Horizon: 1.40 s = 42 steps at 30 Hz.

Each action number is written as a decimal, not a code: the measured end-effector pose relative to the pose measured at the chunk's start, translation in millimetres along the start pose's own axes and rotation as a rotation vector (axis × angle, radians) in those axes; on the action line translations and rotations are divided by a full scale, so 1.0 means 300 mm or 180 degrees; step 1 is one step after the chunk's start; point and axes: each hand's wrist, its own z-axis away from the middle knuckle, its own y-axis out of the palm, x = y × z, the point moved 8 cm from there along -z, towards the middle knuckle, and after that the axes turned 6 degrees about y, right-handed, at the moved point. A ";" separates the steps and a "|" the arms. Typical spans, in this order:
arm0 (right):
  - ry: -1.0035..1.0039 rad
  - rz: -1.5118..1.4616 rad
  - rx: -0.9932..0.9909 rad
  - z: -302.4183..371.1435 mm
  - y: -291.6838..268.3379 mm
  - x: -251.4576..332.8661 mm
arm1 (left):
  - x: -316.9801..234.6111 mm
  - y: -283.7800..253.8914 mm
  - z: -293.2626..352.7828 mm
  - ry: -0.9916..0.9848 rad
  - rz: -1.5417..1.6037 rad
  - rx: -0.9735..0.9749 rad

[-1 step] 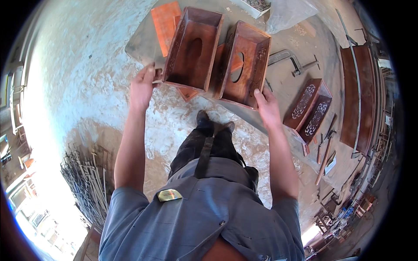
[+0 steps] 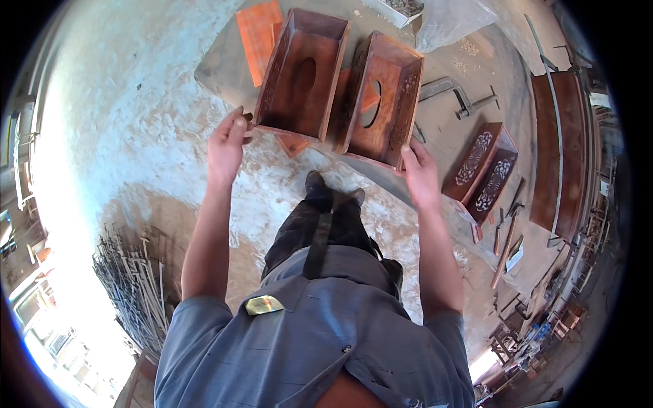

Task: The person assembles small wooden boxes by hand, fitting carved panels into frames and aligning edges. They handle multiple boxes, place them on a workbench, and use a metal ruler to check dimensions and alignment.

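Two reddish-brown open wooden boxes lie side by side on a table, each with an oval in its bottom. In the left box (image 2: 289, 102) the oval looks dark. Through the oval of the right box (image 2: 393, 85) an orange piece shows. My right hand (image 2: 422, 173) grips the right box's near right corner, thumb at the rim. My left hand (image 2: 228, 143) is closed beside the left box's near left corner, fingers pinched around a small dark bit too small to name. Whether it touches the box, I cannot tell.
Orange sheets (image 2: 258, 37) lie under and behind the boxes. To the right are a metal clamp (image 2: 466, 105), a carved wooden box (image 2: 473, 166), a hammer (image 2: 505, 251) and a long dark wooden panel (image 2: 552, 153). A bundle of metal rods (image 2: 132, 289) stands at lower left.
My left hand has shifted slightly down and right by the left box's corner. My right hand has slid a little lower on its corner. The boxes stay in place.
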 end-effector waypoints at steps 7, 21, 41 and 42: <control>-0.0167 -0.0670 0.0053 0.217 0.045 -0.049 | -0.037 0.113 0.130 0.0972 -0.0925 -0.0007; -0.0162 -0.0975 0.1775 0.257 0.418 0.225 | -0.077 0.140 0.120 0.0999 -0.0835 -0.0233; -0.0211 -0.1218 0.2313 0.268 0.423 0.201 | -0.054 0.174 0.094 0.0480 -0.0212 -0.0073; -0.0214 -0.1188 0.2330 0.268 0.421 0.202 | -0.046 0.173 0.093 0.0514 -0.0325 -0.0063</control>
